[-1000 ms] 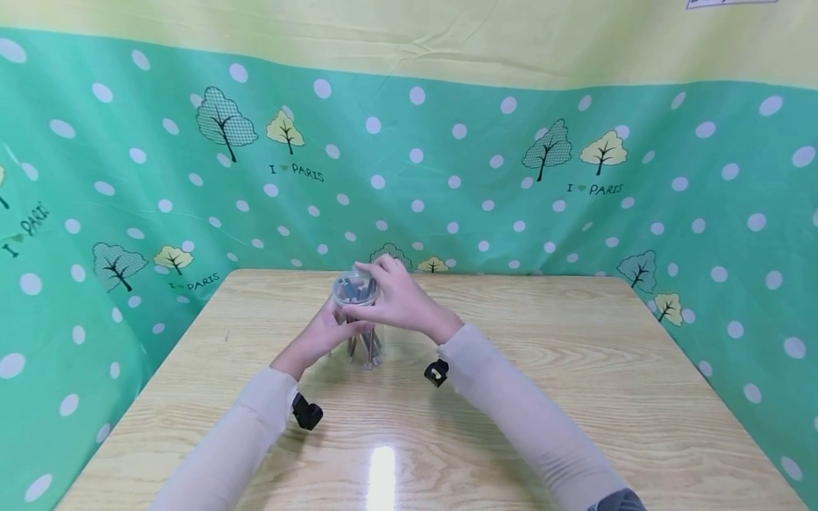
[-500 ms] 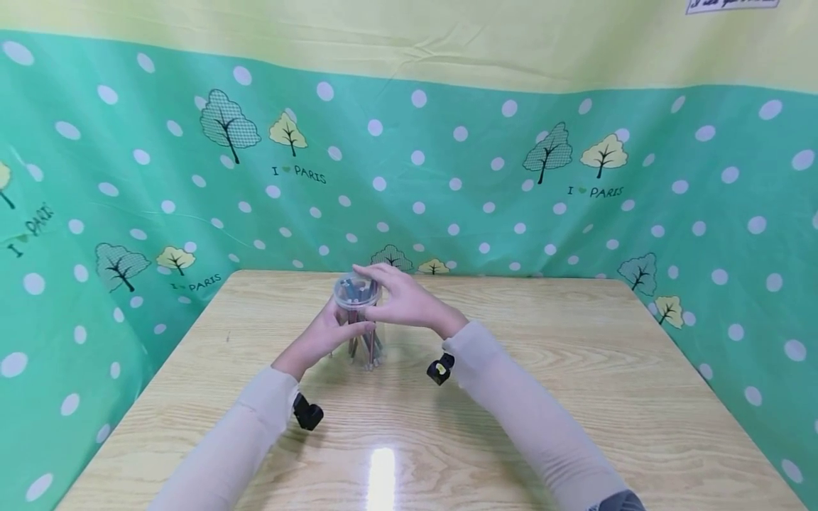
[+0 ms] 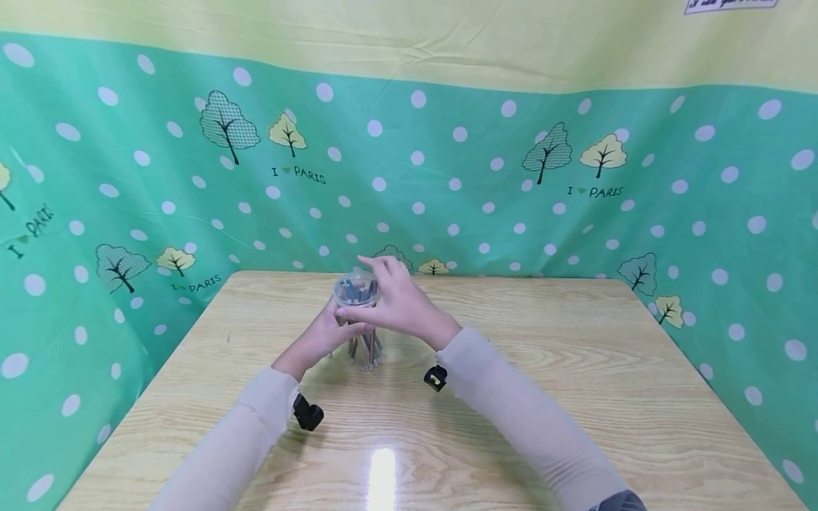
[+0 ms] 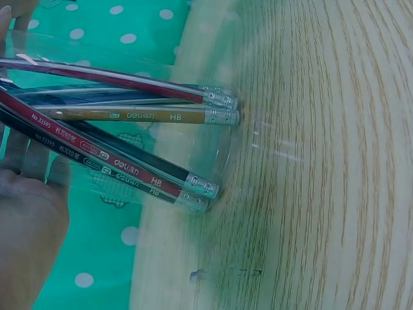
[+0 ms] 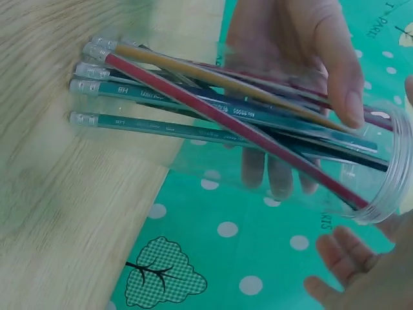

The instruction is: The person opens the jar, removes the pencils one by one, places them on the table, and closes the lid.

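Note:
A clear plastic jar (image 3: 360, 303) of pencils stands upright on the wooden table, towards its far edge. My left hand (image 3: 316, 339) grips the jar's side, its thumb across the near face. In the right wrist view the left thumb and fingers wrap the clear wall. At the ridged clear top (image 5: 399, 174) of the jar is my right hand (image 3: 404, 301), thumb by the near rim and fingers spread above the far side. Red, yellow, green and dark pencils (image 4: 129, 115) lean inside, metal-capped ends down at the base.
The wooden table (image 3: 543, 397) runs from the near side back to a green dotted curtain (image 3: 447, 170) printed with trees. A black wrist camera (image 3: 308, 413) hangs under the left sleeve, another black camera (image 3: 436, 377) under the right one. A small dark mark (image 4: 226, 274) shows on the tabletop.
Half a second ago the right fingers lay lower round the jar's top; now they are raised and the thumb has swung left along the near rim. The left hand and jar stay put.

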A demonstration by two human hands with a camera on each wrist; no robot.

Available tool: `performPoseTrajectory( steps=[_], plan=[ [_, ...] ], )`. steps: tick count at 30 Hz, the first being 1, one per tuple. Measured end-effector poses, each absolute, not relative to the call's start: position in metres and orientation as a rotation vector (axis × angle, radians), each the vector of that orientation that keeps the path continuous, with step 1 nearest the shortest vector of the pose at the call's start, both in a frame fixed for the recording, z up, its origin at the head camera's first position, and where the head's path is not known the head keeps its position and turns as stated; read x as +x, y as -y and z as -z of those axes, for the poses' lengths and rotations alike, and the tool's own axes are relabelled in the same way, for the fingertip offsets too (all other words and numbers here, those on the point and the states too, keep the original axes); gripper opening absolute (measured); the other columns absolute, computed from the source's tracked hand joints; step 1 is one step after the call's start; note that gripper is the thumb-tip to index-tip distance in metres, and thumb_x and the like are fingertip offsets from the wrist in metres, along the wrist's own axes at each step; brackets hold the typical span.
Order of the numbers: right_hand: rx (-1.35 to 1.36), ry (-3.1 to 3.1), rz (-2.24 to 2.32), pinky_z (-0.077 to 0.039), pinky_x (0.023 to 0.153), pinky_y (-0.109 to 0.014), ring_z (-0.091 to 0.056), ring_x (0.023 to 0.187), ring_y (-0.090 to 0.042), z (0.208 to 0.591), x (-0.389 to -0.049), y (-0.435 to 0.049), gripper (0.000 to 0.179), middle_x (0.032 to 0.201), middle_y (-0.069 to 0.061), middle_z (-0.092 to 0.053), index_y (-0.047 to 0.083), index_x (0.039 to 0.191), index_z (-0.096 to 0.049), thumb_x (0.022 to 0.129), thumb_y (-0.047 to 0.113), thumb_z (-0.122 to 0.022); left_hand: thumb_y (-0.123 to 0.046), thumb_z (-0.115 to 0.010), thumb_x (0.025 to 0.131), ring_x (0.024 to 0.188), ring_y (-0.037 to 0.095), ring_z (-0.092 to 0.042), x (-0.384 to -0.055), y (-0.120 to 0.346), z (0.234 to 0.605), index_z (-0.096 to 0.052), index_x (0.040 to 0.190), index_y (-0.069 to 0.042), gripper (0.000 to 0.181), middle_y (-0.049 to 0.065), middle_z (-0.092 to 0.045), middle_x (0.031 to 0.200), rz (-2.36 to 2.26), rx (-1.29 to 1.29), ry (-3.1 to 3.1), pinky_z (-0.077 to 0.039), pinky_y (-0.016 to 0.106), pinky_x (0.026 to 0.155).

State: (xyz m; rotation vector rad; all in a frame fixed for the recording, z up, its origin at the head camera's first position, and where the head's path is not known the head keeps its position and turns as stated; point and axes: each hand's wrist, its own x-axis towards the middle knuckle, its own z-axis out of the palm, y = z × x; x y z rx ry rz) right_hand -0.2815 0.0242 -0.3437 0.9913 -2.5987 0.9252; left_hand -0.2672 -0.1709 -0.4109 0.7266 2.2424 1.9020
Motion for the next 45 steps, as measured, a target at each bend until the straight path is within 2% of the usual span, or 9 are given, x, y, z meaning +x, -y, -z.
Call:
performPoseTrajectory(
  steps=[4, 9, 15, 24, 28, 34, 38, 45],
  plan=[
    [0.886, 2.585, -0.869, -0.048, 0.079, -0.033, -0.044, 0.103, -0.018, 0.347, -0.279, -0.02, 0.1, 0.119, -0.006, -0.046, 0.016, 0.149, -0.042, 0.072, 0.067, -0.079, -0.016, -0.07, 0.096, 0.144, 0.026, -0.031, -0.269, 0.171, 0.412, -0.018, 0.159, -0.029, 0.082, 0.003, -0.037, 0.155, -1.889, 0.751, -2.273, -0.023, 0.055, 0.117],
    [0.835, 2.556, -0.821, -0.046, 0.074, -0.029, -0.043, 0.096, -0.017, 0.348, -0.277, -0.017, 0.096, 0.11, -0.005, -0.045, 0.01, 0.139, -0.05, 0.069, 0.07, -0.08, -0.014, -0.067, 0.098, 0.145, 0.027, -0.029, -0.271, 0.173, 0.414, -0.016, 0.16, -0.029, 0.081, 0.003, -0.034, 0.156, -1.894, 0.764, -2.27, -0.021, 0.056, 0.117],
    [0.836, 2.534, -0.838, -0.045, 0.073, -0.027, -0.044, 0.093, -0.016, 0.35, -0.275, -0.016, 0.089, 0.108, -0.004, -0.046, 0.005, 0.132, -0.052, 0.073, 0.066, -0.08, -0.012, -0.067, 0.098, 0.145, 0.028, -0.03, -0.27, 0.172, 0.413, -0.013, 0.161, -0.028, 0.085, 0.005, -0.033, 0.157, -1.901, 0.78, -2.252, -0.024, 0.054, 0.117],
    [0.883, 2.521, -0.935, -0.047, 0.075, -0.028, -0.043, 0.095, -0.016, 0.352, -0.274, -0.017, 0.084, 0.108, -0.004, -0.045, 0.005, 0.135, -0.053, 0.076, 0.058, -0.081, -0.019, -0.069, 0.097, 0.148, 0.025, -0.025, -0.268, 0.174, 0.413, -0.012, 0.161, -0.033, 0.087, -0.001, -0.03, 0.159, -1.864, 0.696, -2.289, -0.023, 0.054, 0.117],
    [0.911, 2.506, -0.949, -0.047, 0.075, -0.028, -0.042, 0.096, -0.015, 0.354, -0.275, -0.019, 0.083, 0.108, -0.003, -0.045, 0.007, 0.139, -0.054, 0.078, 0.057, -0.08, -0.02, -0.069, 0.097, 0.148, 0.026, -0.024, -0.267, 0.173, 0.413, -0.013, 0.161, -0.031, 0.086, 0.001, -0.03, 0.16, -1.858, 0.675, -2.295, -0.023, 0.055, 0.117],
    [1.024, 2.463, -0.935, -0.047, 0.084, -0.03, -0.043, 0.103, -0.017, 0.358, -0.278, -0.025, 0.076, 0.117, -0.005, -0.046, 0.008, 0.145, -0.051, 0.086, 0.048, -0.076, -0.016, -0.067, 0.098, 0.143, 0.03, -0.034, -0.265, 0.173, 0.414, -0.014, 0.161, -0.027, 0.082, 0.009, -0.037, 0.156, -1.885, 0.705, -2.246, -0.034, 0.053, 0.112],
    [1.122, 2.454, -0.966, -0.046, 0.092, -0.035, -0.046, 0.113, -0.019, 0.356, -0.28, -0.03, 0.07, 0.127, -0.008, -0.049, 0.008, 0.148, -0.048, 0.09, 0.039, -0.073, -0.016, -0.067, 0.098, 0.138, 0.028, -0.041, -0.265, 0.173, 0.413, -0.016, 0.16, -0.03, 0.081, 0.008, -0.041, 0.153, -1.899, 0.713, -2.229, -0.039, 0.049, 0.109],
    [1.24, 2.53, -1.088, -0.043, 0.104, -0.039, -0.047, 0.126, -0.017, 0.352, -0.286, -0.035, 0.067, 0.142, -0.005, -0.048, 0.014, 0.153, -0.041, 0.092, 0.026, -0.066, -0.015, -0.071, 0.096, 0.143, 0.023, -0.035, -0.267, 0.172, 0.412, -0.016, 0.159, -0.031, 0.085, 0.003, -0.037, 0.157, -1.912, 0.729, -2.225, -0.029, 0.049, 0.116]
  ],
)
